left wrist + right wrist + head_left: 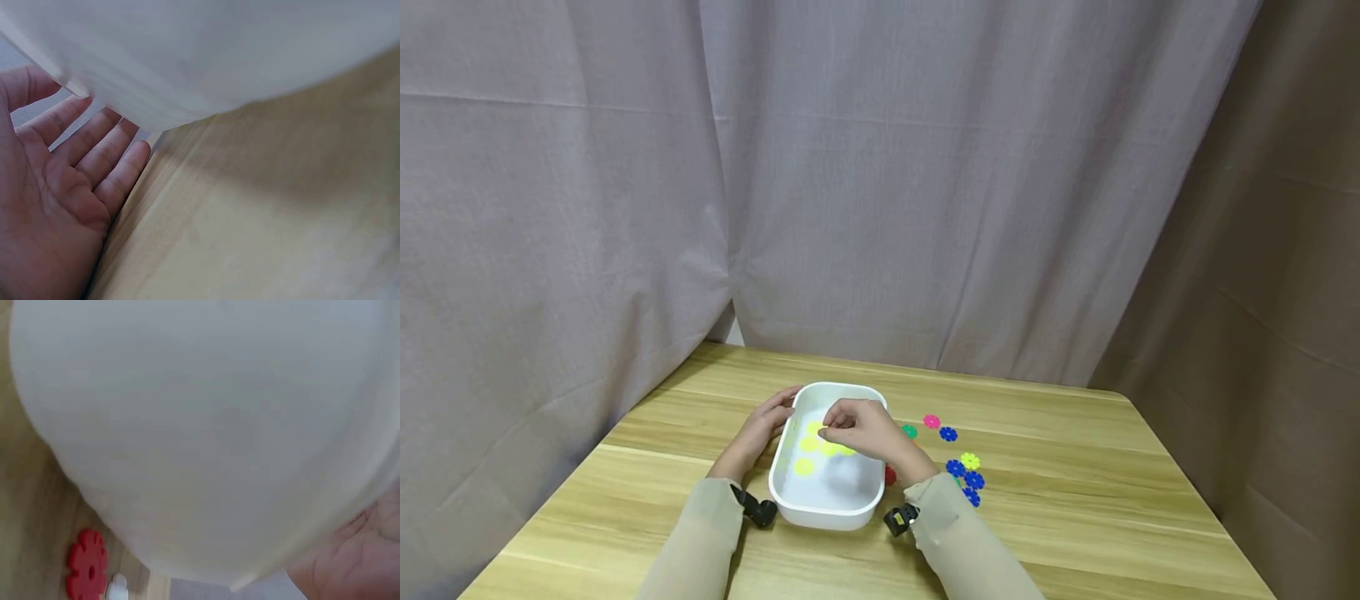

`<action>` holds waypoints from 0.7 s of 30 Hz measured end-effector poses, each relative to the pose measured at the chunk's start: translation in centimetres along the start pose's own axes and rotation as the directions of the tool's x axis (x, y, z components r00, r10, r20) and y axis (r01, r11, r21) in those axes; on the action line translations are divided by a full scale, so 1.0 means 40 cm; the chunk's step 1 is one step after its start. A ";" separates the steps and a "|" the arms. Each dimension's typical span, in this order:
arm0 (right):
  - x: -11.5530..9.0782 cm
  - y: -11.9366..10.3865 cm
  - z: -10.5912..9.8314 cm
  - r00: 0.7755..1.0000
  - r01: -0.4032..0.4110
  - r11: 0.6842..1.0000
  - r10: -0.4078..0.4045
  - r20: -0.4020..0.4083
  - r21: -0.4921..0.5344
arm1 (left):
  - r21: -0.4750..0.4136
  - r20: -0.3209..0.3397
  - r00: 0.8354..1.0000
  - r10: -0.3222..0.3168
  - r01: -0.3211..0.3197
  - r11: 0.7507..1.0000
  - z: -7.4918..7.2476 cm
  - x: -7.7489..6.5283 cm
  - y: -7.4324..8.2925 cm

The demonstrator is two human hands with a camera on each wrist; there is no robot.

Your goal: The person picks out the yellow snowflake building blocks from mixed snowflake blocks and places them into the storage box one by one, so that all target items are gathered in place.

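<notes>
A white rectangular tray (827, 518) with rounded corners stands on the wooden table, several yellow flower-shaped discs (804, 467) lying inside it. Along the tray's left side rests my left hand (763, 429); in the left wrist view its fingers (103, 153) are loosely extended against the outer wall. My right hand (865, 429) hovers over the tray's interior, thumb and fingers bent close together above the yellow discs. Whether a disc sits between those fingertips is unclear. In the right wrist view the tray wall hides the fingers, leaving only part of the palm (356, 562).
Right of the tray lie blue discs (973, 480), a yellow disc (971, 461), a pink disc (932, 422), a green disc (910, 432) and a red disc (87, 565), partly behind my right forearm. Grey curtains (880, 208) hang behind the table (1075, 492).
</notes>
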State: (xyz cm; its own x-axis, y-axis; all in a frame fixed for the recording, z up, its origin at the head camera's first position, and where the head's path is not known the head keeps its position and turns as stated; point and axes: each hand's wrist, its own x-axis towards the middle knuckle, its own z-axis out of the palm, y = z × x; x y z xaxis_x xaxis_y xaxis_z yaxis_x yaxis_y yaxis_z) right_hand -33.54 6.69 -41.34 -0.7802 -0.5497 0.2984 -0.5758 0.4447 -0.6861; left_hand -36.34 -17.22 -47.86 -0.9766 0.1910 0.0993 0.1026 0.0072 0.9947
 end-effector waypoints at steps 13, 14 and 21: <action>-0.033 0.025 -0.036 0.999 -0.033 0.999 0.032 -0.014 -0.024 | 0.002 -0.011 1.000 0.004 -0.004 1.000 -0.003 0.000 -0.008; -0.037 0.029 -0.041 0.999 -0.036 0.999 0.035 -0.016 -0.026 | 0.002 -0.008 1.000 0.007 -0.007 1.000 -0.003 0.000 -0.008; -0.060 0.050 -0.076 0.998 -0.030 0.999 0.028 -0.050 -0.037 | -0.007 -0.002 1.000 0.011 -0.011 1.000 -0.002 0.003 -0.007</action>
State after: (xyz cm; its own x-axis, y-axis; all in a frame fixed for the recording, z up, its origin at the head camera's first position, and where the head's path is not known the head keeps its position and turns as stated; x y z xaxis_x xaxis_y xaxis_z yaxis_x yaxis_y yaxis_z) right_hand -33.55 11.05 -41.40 -0.8073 -0.5007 0.3122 -0.5608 0.4866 -0.6698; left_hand -36.50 -17.29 -48.13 -0.9756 0.1895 0.1105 0.1122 -0.0019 0.9937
